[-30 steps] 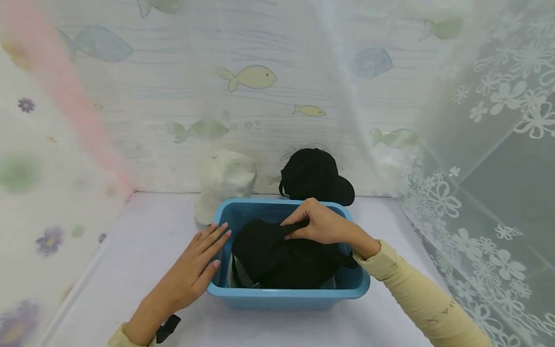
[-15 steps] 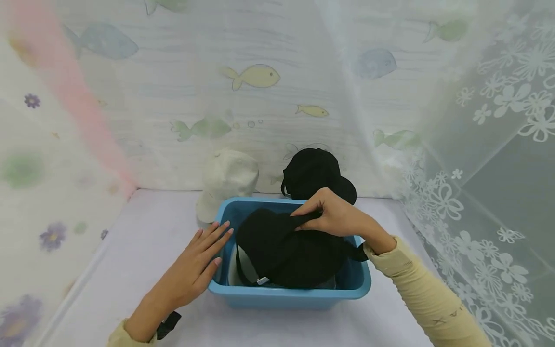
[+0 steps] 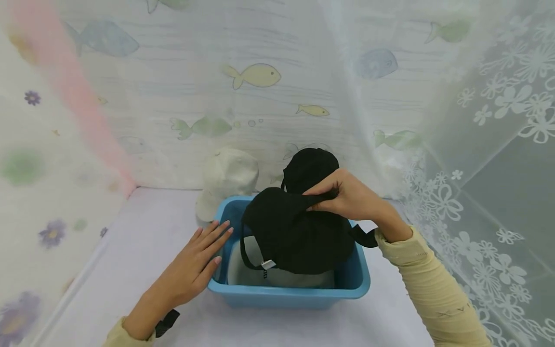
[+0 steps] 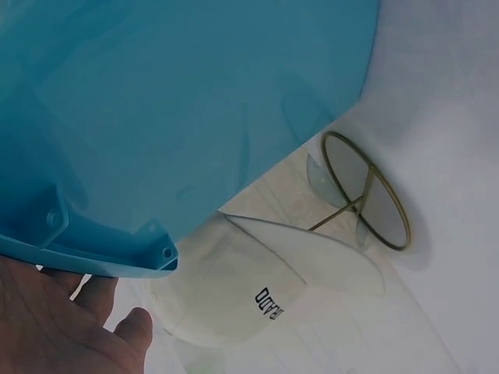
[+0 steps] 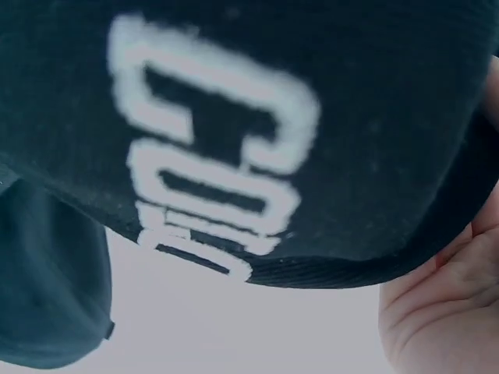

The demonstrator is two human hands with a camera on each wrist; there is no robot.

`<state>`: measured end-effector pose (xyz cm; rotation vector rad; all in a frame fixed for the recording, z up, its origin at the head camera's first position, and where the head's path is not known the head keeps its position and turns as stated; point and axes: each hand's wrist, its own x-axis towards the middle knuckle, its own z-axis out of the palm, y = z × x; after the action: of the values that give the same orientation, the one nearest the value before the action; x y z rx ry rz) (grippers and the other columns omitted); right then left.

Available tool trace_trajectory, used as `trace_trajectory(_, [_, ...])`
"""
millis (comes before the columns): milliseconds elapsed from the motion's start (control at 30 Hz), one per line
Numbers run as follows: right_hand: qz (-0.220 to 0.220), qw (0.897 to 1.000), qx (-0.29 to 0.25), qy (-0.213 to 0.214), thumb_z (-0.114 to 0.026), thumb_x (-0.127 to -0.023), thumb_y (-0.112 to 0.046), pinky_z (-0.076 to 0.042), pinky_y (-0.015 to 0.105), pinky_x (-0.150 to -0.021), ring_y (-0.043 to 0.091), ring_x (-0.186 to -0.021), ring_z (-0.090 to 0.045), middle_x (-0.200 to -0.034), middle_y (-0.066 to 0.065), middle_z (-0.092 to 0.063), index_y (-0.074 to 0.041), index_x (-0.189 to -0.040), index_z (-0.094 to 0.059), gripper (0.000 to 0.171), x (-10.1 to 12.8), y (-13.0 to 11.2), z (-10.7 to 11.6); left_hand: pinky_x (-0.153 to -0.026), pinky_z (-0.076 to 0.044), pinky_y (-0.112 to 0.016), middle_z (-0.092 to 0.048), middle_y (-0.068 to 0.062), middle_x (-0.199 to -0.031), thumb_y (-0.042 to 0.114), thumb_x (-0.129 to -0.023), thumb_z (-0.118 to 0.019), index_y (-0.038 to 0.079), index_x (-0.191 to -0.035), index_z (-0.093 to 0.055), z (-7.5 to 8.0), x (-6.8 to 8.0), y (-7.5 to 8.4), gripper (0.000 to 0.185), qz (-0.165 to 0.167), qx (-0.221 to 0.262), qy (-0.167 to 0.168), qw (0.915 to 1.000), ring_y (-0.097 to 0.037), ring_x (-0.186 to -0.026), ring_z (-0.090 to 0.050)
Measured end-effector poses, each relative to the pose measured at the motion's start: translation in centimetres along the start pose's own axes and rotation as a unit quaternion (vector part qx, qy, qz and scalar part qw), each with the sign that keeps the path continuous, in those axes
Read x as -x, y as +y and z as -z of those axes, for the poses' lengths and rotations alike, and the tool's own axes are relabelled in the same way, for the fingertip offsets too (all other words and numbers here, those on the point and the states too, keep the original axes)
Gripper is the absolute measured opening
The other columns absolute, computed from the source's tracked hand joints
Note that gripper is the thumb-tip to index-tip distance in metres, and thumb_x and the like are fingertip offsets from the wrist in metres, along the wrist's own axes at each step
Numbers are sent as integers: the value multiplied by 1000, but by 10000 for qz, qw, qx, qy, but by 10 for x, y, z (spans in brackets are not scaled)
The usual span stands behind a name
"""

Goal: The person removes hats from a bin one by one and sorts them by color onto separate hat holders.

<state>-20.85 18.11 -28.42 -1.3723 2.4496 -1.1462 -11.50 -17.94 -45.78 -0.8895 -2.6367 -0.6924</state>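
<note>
In the head view my right hand [image 3: 353, 195] pinches a black cap [image 3: 299, 236] between thumb and fingers, holding it over the blue basin [image 3: 288, 292]. White lettering on this cap fills much of the right wrist view, where part of the hand [image 5: 444, 304] shows at the right edge. A pale cap [image 3: 282, 278] lies inside the basin, partly hidden beneath the black one. My left hand [image 3: 191, 270] rests with straight fingers on the basin's left rim; the left wrist view shows those fingers under the rim [image 4: 93, 269].
Behind the basin a white cap [image 3: 231, 171] sits at left and another black cap [image 3: 310, 166] at right. The left wrist view shows a round gold-rimmed stand base [image 4: 366, 191] beside the white cap. Patterned curtains [image 3: 260, 29] enclose the white table surface [image 3: 143, 231].
My right hand has lifted the black cap up and slightly right out of the basin, uncovering more of the pale cap below. The left hand stays at the rim.
</note>
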Motion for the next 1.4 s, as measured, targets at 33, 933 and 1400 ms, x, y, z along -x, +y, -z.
trace_trajectory(33, [27,10000,27,14,-80,-83,4,-61,29,-78,11,-92,-75,-103,8,-78,-2,-108,-80,26,-1,-1,2,-127,3,-32,-31,-6,-166,19,-107,-49,13,-160,-32,0,0,0,57,5,10,-9,10000,-32,-156,-21])
trace_trajectory(933, [-148,9917,588,1134,-76,-83,12,-58,17,-75,2,-88,-73,-99,1,-78,4,-106,-78,24,-14,5,82,-126,6,-29,-30,-5,-167,21,-108,-48,15,-161,-32,0,0,-1,55,34,94,-23,9999,-32,-156,-20])
trace_trajectory(1400, [-709,9835,215,1650,-75,-89,3,-59,20,-74,7,-87,-75,-98,-7,-78,8,-112,-74,23,-18,66,94,-127,3,-32,-28,-3,-167,22,-109,-47,17,-161,-32,0,0,-4,55,57,236,-118,9996,-29,-157,-16])
